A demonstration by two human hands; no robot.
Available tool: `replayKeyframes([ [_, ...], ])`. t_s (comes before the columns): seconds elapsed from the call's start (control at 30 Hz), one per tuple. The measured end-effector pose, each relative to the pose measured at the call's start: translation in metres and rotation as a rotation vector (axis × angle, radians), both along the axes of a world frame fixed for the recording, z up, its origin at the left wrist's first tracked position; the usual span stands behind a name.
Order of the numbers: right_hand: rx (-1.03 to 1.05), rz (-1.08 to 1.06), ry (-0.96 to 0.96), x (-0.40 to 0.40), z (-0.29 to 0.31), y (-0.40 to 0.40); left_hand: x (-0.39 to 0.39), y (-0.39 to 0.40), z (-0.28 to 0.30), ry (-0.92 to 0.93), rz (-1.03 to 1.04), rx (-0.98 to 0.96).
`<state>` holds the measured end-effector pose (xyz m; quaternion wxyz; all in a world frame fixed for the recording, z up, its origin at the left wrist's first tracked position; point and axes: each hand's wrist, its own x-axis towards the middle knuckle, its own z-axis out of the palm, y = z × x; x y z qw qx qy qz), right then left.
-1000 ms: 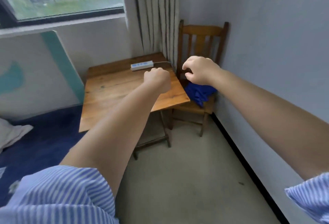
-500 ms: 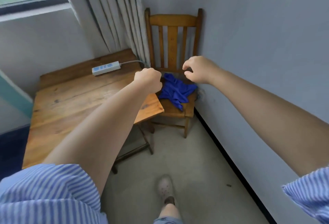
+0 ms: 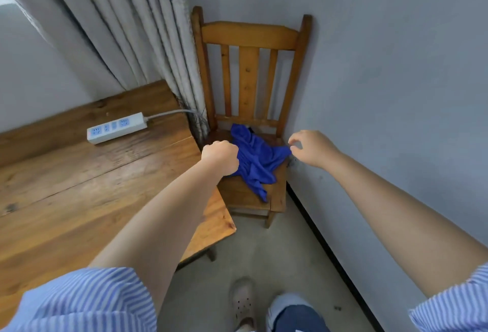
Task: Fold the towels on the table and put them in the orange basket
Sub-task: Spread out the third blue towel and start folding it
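A crumpled blue towel (image 3: 257, 161) lies on the seat of a wooden chair (image 3: 249, 38) in the corner. My left hand (image 3: 220, 157) is a closed fist pressed against the towel's left edge; its fingers are hidden, so a grip cannot be confirmed. My right hand (image 3: 310, 148) hovers at the towel's right corner, fingers loosely curled, thumb and forefinger slightly apart around the tip of the cloth. The wooden table (image 3: 79, 186) stands to the left of the chair with no towel on it. No orange basket is in view.
A white power strip (image 3: 116, 127) with its cable lies at the back of the table. A grey curtain (image 3: 126, 28) hangs behind table and chair. The wall (image 3: 396, 94) runs close along the right. My feet (image 3: 243, 302) stand on the concrete floor.
I have stepped closer and turned right toward the chair. Both hands moved down to the blue towel, the left fist reaching its left edge, the right hand its right corner.
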<state>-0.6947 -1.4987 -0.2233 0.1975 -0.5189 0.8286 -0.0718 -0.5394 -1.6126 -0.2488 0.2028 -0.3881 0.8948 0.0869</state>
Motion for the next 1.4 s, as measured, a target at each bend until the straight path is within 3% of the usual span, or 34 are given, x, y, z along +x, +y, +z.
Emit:
replayKeyframes([
  [0.3,0.129,0.035,-0.083,-0.078,-0.093,-0.085,-0.058,-0.074,-0.073,-0.111,0.147,0.158],
  [0.6,0.230,0.053,-0.154,-0.086,-0.211,-0.143,-0.083,-0.125,-0.167,-0.074,0.313,0.268],
  [0.77,0.287,0.099,-0.029,-0.083,-0.292,-0.167,-0.099,-0.140,-0.249,-0.012,0.523,0.380],
  [1.0,0.296,0.064,0.029,-0.066,-0.377,-0.190,-0.101,-0.147,-0.343,-0.017,0.665,0.324],
  [1.2,0.209,0.007,0.045,-0.075,-0.403,-0.194,-0.103,-0.156,-0.377,0.031,0.750,0.248],
  [1.4,0.184,-0.004,0.019,-0.087,-0.370,-0.189,-0.109,-0.159,-0.350,0.104,0.977,0.296],
])
